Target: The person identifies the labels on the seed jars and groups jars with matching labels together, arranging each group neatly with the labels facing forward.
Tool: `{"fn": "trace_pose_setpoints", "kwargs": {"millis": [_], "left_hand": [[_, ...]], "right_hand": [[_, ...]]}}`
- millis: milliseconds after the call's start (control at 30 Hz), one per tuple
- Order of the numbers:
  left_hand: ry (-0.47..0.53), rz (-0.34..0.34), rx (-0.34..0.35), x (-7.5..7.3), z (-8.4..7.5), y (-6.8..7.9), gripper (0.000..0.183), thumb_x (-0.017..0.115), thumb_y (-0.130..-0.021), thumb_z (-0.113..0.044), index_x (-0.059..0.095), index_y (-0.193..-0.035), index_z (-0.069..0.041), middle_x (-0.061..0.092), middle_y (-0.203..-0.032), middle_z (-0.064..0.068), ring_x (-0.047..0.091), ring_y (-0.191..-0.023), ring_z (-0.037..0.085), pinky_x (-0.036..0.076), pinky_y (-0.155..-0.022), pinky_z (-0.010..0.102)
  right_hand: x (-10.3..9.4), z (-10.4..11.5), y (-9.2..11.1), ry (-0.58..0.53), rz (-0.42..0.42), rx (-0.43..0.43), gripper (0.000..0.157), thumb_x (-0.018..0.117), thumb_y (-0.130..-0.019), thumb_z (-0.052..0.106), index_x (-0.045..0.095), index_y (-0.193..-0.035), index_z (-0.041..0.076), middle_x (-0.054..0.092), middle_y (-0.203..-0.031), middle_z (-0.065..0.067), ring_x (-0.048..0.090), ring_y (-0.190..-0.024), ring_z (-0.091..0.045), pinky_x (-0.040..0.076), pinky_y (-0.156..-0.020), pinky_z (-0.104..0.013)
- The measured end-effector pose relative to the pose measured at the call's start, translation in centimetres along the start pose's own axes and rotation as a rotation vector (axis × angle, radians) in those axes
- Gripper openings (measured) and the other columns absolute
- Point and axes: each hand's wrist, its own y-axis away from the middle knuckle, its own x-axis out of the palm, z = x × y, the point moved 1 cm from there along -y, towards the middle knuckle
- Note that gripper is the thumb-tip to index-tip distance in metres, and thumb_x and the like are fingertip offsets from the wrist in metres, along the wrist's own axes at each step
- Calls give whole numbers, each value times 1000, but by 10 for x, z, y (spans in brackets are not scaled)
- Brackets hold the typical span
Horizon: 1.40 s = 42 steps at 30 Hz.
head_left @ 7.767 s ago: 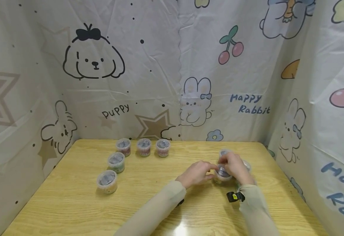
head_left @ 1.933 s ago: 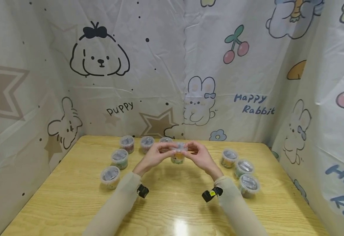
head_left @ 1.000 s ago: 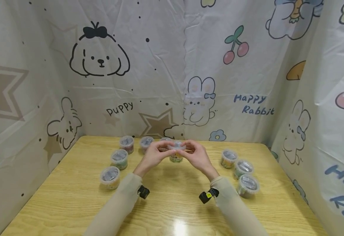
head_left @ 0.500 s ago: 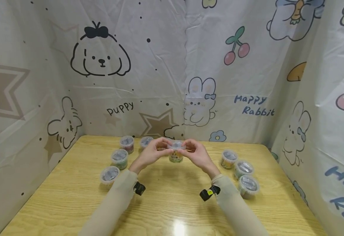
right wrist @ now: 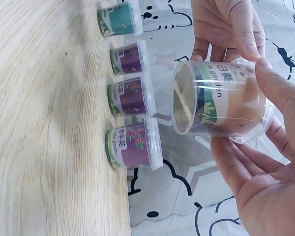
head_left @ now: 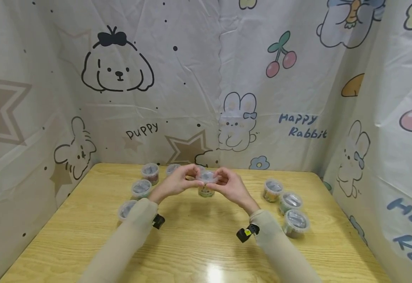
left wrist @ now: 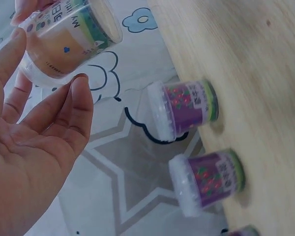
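Observation:
A clear plastic tub (head_left: 206, 190) with an orange and green printed label and a clear lid is held up above the middle of the table. My left hand (head_left: 179, 181) grips its lid rim from the left, thumb at the front and fingers behind. From the right, my right hand (head_left: 231, 186) holds the same rim in a matching way. In the right wrist view the tub (right wrist: 221, 105) is tilted, and a pale strip shows at its base. Behind my hands stand purple tubs (right wrist: 132, 145), one largely hidden by the left hand in the head view.
On the left of the table (head_left: 199, 243) stand a teal tub (head_left: 141, 190) and another tub (head_left: 126, 210) partly covered by my left sleeve. At the right are three lidded tubs, an orange one (head_left: 272, 192) farthest back. A printed cloth (head_left: 192, 78) hangs around the table.
Earlier my hands were among the tubs at the right; now they hold one tub at the middle. Over the last second hands and tub shifted slightly left, the left sleeve now overlapping the front-left tub.

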Motion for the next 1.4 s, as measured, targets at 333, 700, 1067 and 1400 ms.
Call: {"fn": "trace_pose_setpoints", "kwargs": {"millis": [333, 700, 1067, 1400], "left_hand": [[-136, 88, -18, -16, -7, 10, 26, 79, -84, -27, 58, -86, -12, 60, -85, -2, 50, -76, 16, 42, -66, 30], [-205, 151, -70, -31, 6, 39, 23, 81, -80, -31, 64, -77, -17, 62, -77, -6, 58, -80, 15, 44, -64, 26], [-324, 202, -44, -45, 14, 73, 22, 80, -81, -35, 63, -74, -22, 63, -74, -12, 60, -73, 10, 48, -64, 25], [-365, 284, -94, -50, 27, 91, 25, 84, -77, -32, 64, -67, -21, 60, -69, -13, 52, -65, 10, 47, -64, 23]], "right_hand": [[12, 6, -2, 29, 57, 4, 33, 83, -80, 28, 62, -101, 12, 64, -110, -5, 67, -107, -26, 57, -85, -36], [45, 4, -5, 75, 148, -77, 28, 84, -78, 25, 60, -89, 13, 64, -108, -2, 66, -101, -17, 56, -85, -29], [76, 11, -5, 231, 280, -139, 26, 85, -77, 32, 64, -87, 19, 63, -93, 6, 66, -89, -13, 55, -76, -21], [107, 4, -7, 359, 369, -227, 27, 85, -77, 33, 65, -86, 16, 67, -86, 6, 65, -79, -11, 51, -67, -14]]}}
